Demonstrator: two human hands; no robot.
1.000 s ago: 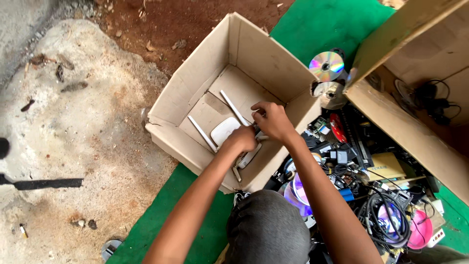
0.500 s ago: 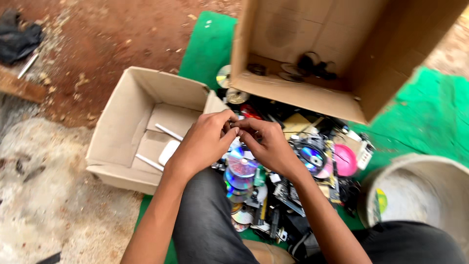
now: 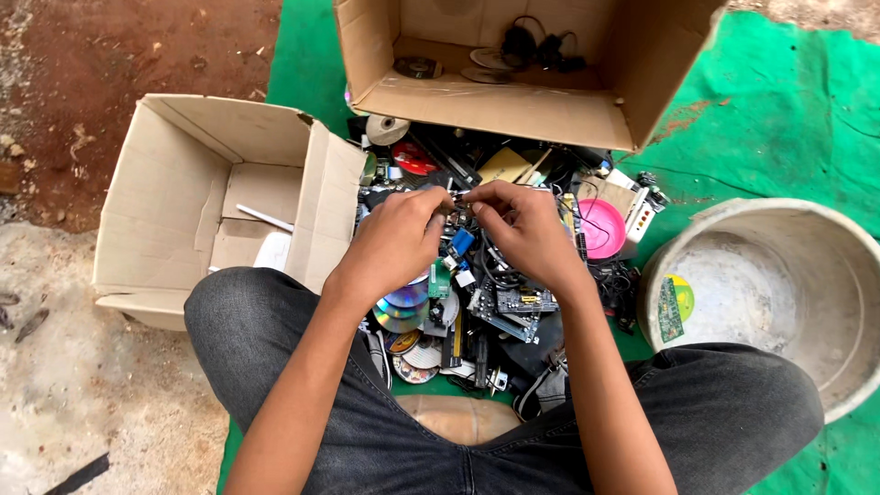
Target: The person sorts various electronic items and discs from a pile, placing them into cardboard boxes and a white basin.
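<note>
Person is sitting cross-legged on a green mat (image 3: 779, 101), grey trousers at bottom of frame, both hands meeting over a heap of e-scrap (image 3: 486, 275).

Left hand (image 3: 396, 240) & right hand (image 3: 521, 229) are pinching one small part (image 3: 456, 200) between them, fingertips of both closing on it from either side, fingers curled and clenched round it. Part is tiny, dark w/ a bit of metal; can't tell what it is exactly. It's hanging just above the heap, at the heap's middle, not resting on anything.

Under the hands: heap is holding shiny discs (image 3: 403, 307), a green circuit board (image 3: 506, 302), black cables, a blue bit (image 3: 461, 242), a pink round lid (image 3: 603, 227).

Left of the heap, touching it: an open cardboard box (image 3: 174, 197) w/ a couple of white pieces lying on its floor. Above the heap: a second cardboard box (image 3: 495, 105) tipped on its side, opening toward the person, w/ black cables & discs inside. Right of the heap, near right knee: a grey round tub (image 3: 779, 293), a small green board (image 3: 674, 307) lying against its inner wall.

Bare dirt & concrete are showing at far left.
</note>
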